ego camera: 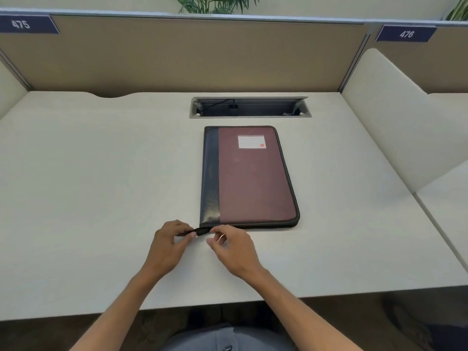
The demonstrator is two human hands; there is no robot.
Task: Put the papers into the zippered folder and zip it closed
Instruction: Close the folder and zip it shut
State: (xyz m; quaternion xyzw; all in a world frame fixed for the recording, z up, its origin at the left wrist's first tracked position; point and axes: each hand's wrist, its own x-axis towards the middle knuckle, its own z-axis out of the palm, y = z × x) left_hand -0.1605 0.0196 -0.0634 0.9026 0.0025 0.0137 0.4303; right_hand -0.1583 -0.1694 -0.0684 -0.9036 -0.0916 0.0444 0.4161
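The zippered folder [253,178] lies flat and closed on the white desk [88,186], maroon with a black spine strip and a white label near its top. No papers are in sight. At the folder's near left corner a black zipper tail [196,232] sticks out to the left. My left hand [168,245] pinches this tail between thumb and fingers. My right hand [233,245] sits just right of it at the same corner, fingers curled with the thumb and forefinger touching the zipper end; whether they grip the pull is hidden.
An open cable slot [249,107] with a plug inside is set into the desk behind the folder. Tan partition panels [177,54] close the back, a cream divider [395,117] stands on the right. The desk's front edge runs just below my forearms.
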